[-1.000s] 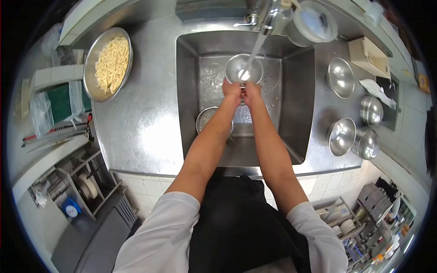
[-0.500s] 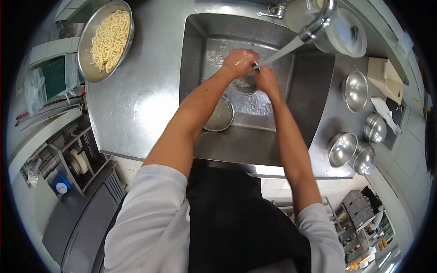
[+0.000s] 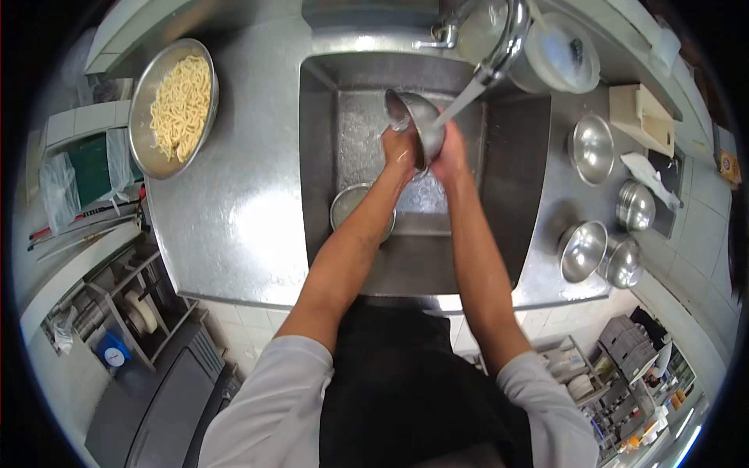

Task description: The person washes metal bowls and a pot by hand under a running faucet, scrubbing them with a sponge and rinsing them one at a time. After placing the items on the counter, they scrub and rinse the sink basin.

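Note:
Over the steel sink (image 3: pixel 320 156), both my hands hold a small steel bowl (image 3: pixel 420 125) tipped on its side. My left hand (image 3: pixel 398 148) grips its left rim and my right hand (image 3: pixel 451 152) cups its outer right side. A stream of water (image 3: pixel 460 103) runs from the tap (image 3: pixel 507 39) onto the bowl's back. Another steel bowl (image 3: pixel 351 204) lies lower in the sink, partly hidden by my left forearm.
A wide steel bowl of noodles (image 3: pixel 173 105) sits on the counter at left. Several upturned steel bowls (image 3: pixel 593 148) rest on the counter at right. A plastic container (image 3: pixel 558 51) stands behind the tap. A beige box (image 3: pixel 644 117) lies far right.
The bowl stood upright under the water a second ago, then my hands rubbed together in the stream. Now the bowl is lifted and tipped on its side between both hands.

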The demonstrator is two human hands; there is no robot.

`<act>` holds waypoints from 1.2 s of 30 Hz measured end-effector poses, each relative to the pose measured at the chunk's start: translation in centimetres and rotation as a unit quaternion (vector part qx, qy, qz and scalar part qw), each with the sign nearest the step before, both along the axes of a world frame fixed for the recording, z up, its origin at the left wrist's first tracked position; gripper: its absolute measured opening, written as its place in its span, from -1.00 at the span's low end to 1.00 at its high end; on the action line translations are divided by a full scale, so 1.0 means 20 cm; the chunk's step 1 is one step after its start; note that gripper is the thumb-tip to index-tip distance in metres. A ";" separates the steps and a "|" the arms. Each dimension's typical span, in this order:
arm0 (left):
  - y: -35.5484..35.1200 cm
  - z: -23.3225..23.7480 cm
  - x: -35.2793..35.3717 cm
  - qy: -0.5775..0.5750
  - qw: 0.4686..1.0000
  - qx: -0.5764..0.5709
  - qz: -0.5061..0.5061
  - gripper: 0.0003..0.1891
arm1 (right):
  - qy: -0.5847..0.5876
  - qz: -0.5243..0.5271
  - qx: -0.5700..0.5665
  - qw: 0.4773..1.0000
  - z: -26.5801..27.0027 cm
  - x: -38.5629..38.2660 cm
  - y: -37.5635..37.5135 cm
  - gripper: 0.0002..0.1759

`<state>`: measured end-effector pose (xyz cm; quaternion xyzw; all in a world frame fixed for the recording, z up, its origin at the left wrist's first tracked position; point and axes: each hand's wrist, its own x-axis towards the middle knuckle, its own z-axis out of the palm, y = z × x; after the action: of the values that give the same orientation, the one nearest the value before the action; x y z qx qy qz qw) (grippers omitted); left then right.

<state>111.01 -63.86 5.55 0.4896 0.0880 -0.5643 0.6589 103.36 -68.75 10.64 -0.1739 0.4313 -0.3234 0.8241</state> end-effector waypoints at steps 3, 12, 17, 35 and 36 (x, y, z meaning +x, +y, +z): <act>-0.03 0.09 0.03 -0.205 0.969 0.128 0.060 -0.69 | -0.077 -0.093 0.011 0.993 0.13 -0.02 0.27 -0.44; 0.17 0.01 0.01 -0.111 0.972 0.180 -0.097 -0.63 | 0.204 0.092 0.039 0.974 -0.11 -0.13 0.23 -0.45; 0.07 -0.07 0.13 -0.112 0.953 0.091 -0.267 -0.90 | 0.569 0.273 -0.290 0.719 0.19 -0.28 0.35 -0.25; 0.82 -0.24 0.28 -0.657 0.453 0.159 -0.582 -0.65 | 0.593 -0.201 -0.213 0.750 1.00 -1.64 0.20 -0.72; 0.82 -0.26 0.28 -0.652 0.457 0.163 -0.583 -0.65 | 0.612 -0.188 -0.177 0.747 0.99 -1.70 0.28 -0.72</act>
<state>116.70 -47.36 0.31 0.7505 -0.5824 -0.3082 -0.0504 69.32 -63.21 30.48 -0.3927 0.8024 -0.3661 0.2606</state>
